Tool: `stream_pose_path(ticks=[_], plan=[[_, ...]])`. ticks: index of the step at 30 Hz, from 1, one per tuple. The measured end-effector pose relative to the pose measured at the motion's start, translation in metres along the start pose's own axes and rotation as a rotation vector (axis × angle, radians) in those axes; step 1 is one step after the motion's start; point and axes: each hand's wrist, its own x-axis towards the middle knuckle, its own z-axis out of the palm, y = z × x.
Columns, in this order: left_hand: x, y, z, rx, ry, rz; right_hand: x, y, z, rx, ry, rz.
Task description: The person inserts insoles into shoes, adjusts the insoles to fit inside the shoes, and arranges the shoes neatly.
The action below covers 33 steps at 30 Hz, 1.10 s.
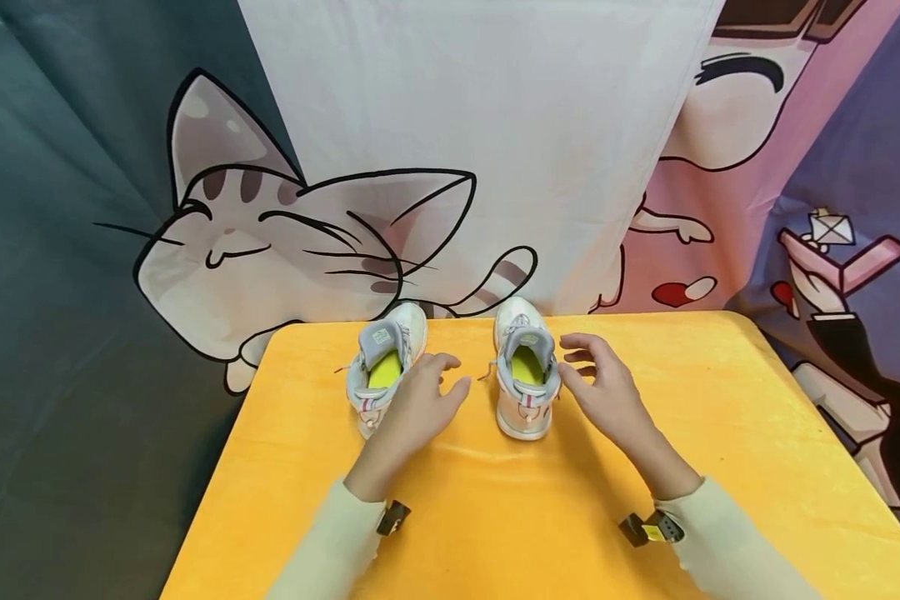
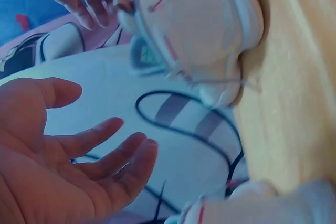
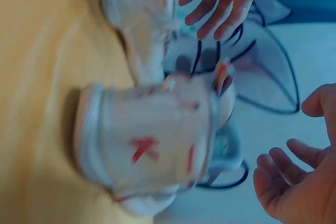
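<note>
Two pale sneakers with yellow-green insoles stand on the yellow tabletop, toes toward the back. Over the inner side of the left sneaker (image 1: 369,398) hovers my left hand (image 1: 423,404), covering part of it in the head view. My right hand (image 1: 603,383) is just right of the right sneaker (image 1: 523,408), its fingertips close to the collar; contact cannot be told there. In the left wrist view the left palm (image 2: 47,166) shows loosely bent fingers around nothing. The right wrist view likewise has the right hand (image 3: 304,171) with relaxed fingers, apart from the blurred sneaker (image 3: 147,140).
The yellow-covered table (image 1: 487,525) ends at the back against a hanging cloth printed with a cartoon cat (image 1: 225,242). Loose shoelace ends (image 1: 487,372) stick out beside the sneakers. Each wrist carries a dark strap (image 1: 652,529) with a small device.
</note>
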Motion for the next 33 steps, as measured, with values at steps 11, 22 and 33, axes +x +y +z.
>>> stream_pose_path(ticks=[11,22,33], plan=[[-0.012,-0.044,-0.048,-0.057,0.29,-0.078,0.006,-0.046,0.048,0.147,-0.161,-0.129],[0.002,-0.115,-0.066,-0.173,0.212,-0.317,0.03,-0.05,0.122,0.275,-0.341,0.138],[0.013,-0.138,-0.066,-0.367,-0.06,-0.473,0.045,-0.042,0.175,0.268,-0.441,0.323]])
